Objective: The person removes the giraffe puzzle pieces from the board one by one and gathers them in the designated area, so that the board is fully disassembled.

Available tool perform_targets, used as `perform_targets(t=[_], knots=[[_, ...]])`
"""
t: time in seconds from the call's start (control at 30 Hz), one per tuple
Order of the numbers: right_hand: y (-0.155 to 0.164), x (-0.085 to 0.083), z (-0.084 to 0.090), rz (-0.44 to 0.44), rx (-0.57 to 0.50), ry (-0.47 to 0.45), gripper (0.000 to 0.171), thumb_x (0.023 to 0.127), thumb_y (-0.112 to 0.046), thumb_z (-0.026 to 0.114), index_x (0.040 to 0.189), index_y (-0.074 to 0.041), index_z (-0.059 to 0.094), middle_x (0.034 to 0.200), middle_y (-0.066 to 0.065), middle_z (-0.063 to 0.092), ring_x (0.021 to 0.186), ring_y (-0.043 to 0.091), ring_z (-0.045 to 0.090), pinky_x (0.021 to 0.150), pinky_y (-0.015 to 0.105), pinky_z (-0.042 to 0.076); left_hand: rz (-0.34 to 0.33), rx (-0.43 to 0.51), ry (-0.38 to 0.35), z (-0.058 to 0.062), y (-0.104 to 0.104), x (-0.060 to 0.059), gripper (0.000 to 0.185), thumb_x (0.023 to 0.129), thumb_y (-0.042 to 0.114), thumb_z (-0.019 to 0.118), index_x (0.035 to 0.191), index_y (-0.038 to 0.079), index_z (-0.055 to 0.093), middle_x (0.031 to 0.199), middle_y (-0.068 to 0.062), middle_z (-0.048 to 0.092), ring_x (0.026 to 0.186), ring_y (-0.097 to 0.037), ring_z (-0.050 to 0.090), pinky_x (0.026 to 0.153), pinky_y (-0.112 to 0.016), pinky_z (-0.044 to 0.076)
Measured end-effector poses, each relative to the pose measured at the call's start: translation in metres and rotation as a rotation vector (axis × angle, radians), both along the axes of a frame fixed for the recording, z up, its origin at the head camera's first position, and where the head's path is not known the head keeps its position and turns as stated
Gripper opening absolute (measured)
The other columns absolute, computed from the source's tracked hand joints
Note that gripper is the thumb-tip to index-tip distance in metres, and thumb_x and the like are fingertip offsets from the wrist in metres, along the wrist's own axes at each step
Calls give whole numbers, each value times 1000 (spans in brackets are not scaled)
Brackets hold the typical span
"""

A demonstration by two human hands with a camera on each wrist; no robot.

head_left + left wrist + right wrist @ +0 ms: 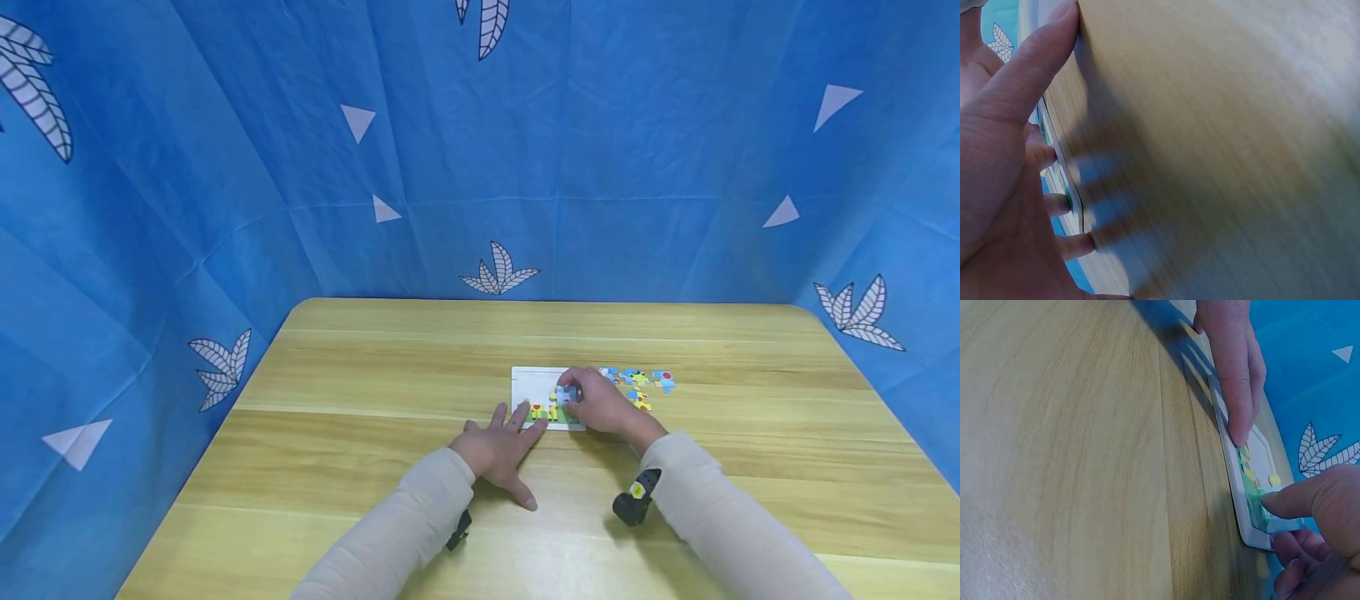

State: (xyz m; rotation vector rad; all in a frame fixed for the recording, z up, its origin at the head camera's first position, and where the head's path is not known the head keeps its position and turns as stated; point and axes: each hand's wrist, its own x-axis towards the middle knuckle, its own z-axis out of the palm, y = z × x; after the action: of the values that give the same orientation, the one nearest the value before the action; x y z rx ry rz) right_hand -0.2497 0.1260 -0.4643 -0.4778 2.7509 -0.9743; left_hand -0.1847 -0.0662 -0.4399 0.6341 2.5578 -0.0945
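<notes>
Wooden table (pixel 375 392) bears loose pieces (pixel 637 385) right of our tray (pixel 528 385); left hand (pixel 498 446) spread steadying it, right hand (pixel 600 404) pinching a blue piece (pixel 566 394).

- Head camera sits high above the near edge, facing forward and down: the whole wooden table (pixel 390 392) fills the lower half, blue backdrop (pixel 600 167) at 12 o'clock, puzzle tray (pixel 534 385) small at centre.
- Left wrist camera skims the tabletop (pixel 1222 137), very close, blurred; the left hand (pixel 1004 156) fills 9 o'clock.
- Right wrist camera rides low too, looking along the tray (pixel 1244 515), the right hand (pixel 1316 525) at 4 o'clock.
- All three views share the tray's near edge; both the head and right wrist views also catch the left hand's fingertips there.
</notes>
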Motion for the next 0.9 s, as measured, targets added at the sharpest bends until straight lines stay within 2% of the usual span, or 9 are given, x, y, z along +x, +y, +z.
perform_targets(t=[0.2,0.5,0.73,0.9], knots=[[0,1,1,3,-4,-15,27,84,-6,62,110,-7,54,84,6,54,74,18,47,66,30,40,3,-4,2,0,0,0,114,59,71,68,148,36,6,157,-1,-3,143,-33,6,96,-66,28],[1,3,1,12,-13,29,20,83,-6,63,101,-8,55,88,6,58,79,18,50,72,34,43,1,-4,4,0,0,0,114,59,71,68,148,36,5,157,-1,-3,142,-33,6,96,-65,29],[0,3,-1,23,-14,48,8,82,-5,63,86,-8,58,82,3,57,75,17,50,70,32,42,1,1,4,0,0,1,114,59,71,68,148,36,5,157,-1,-3,143,-32,5,96,-66,28],[0,4,-2,36,11,73,6,83,-5,63,82,-9,59,80,1,60,75,14,52,70,32,44,4,0,2,1,1,1,114,59,71,68,148,36,5,157,-1,-4,143,-32,5,97,-65,28]])
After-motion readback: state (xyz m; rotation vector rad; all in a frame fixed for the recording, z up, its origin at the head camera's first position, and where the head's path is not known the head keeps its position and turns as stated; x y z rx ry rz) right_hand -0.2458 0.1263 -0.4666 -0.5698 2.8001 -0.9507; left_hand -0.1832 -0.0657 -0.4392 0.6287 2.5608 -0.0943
